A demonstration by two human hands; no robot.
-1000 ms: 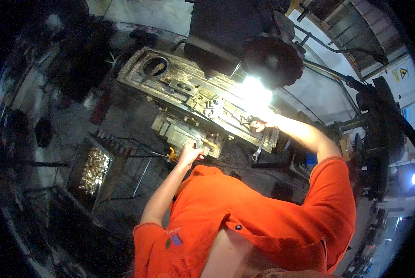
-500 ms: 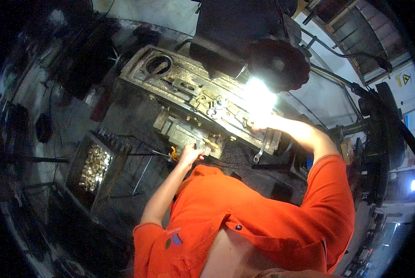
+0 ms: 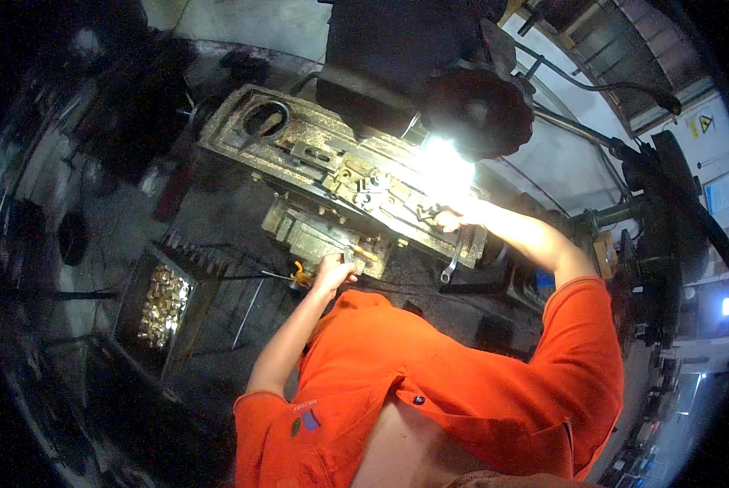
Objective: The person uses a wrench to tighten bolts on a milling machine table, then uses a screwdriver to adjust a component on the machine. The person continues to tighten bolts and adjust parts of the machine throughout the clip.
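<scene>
A milling machine's long metal table (image 3: 232, 134), strewn with chips, runs slantwise ahead of me. On it sits a small clamping fixture (image 3: 356, 185) with metal parts. My right hand (image 3: 459, 216) is at the table's right part, beside the fixture, its fingers curled in under the glare; what they grip is not clear. Lower and to the left, my left hand (image 3: 337, 273) is closed at the front of the machine's lower slide (image 3: 303, 232), by a small greyish piece. Its grip is partly hidden.
A wrench (image 3: 449, 271) lies over the table's front edge near my right hand. A dark, round machine part (image 3: 480, 114) hangs above the bright lamp glare. At left stands a bin (image 3: 192, 313) with shiny brass-coloured pieces (image 3: 165, 305). An orange-yellow handle (image 3: 301, 275) is beside my left hand.
The machine and bin have shifted slightly left in the view. My right hand's curled fingers show more clearly out of the glare; my left hand has stayed nearly in place.
</scene>
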